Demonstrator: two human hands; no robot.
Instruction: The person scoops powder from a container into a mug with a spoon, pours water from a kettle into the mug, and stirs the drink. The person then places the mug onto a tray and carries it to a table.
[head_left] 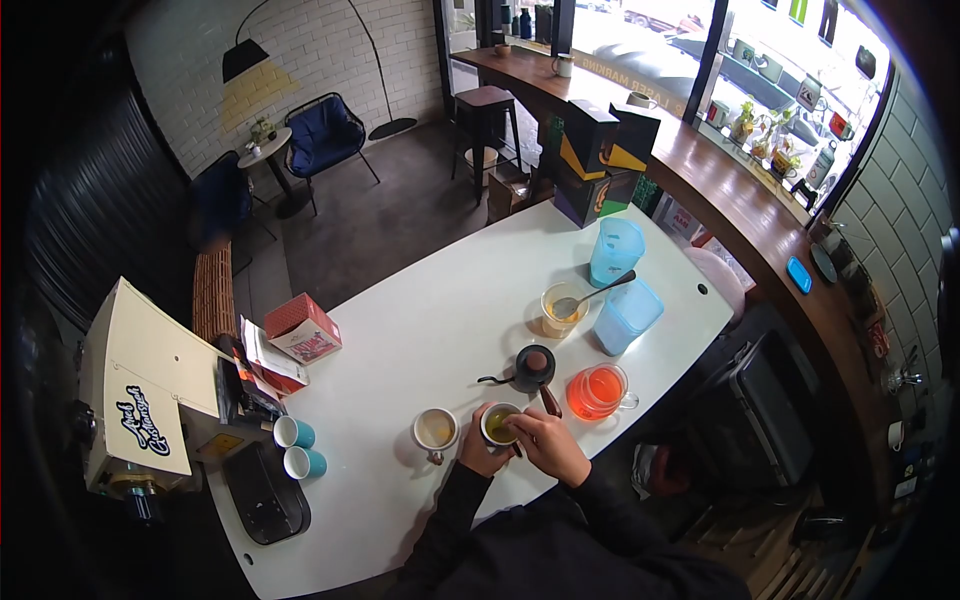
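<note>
The white table (390, 350) takes up most of my head view, with a cream machine (150, 350) at its left end. Two blue jugs (630, 318) stand toward the far right, and just beside them a tub (552, 328) has a spoon (603, 291) leaning out over its rim.

Nearer to me sits the black kettle (531, 378), its thin spout pointing left and its brown handle running down toward my right hand (557, 450). That hand comes over the right side of a small cup (495, 411), fingers bent and tips drawn close together at the rim; I can't tell whether they pinch anything. My left hand (479, 456) is curled around the cup's other side, fingers opened only to its width, with a firm-looking hold.

The pitcher (598, 405) of red drink is right of the kettle, handle to the right; a mug (422, 430) is left of my left hand, handle toward the near edge.

The cup is over the near part of the table, mouth up toward my camera, long axis roughly upright. I can't see its base. Greenish-yellow liquid (497, 430) shows inside.
</note>
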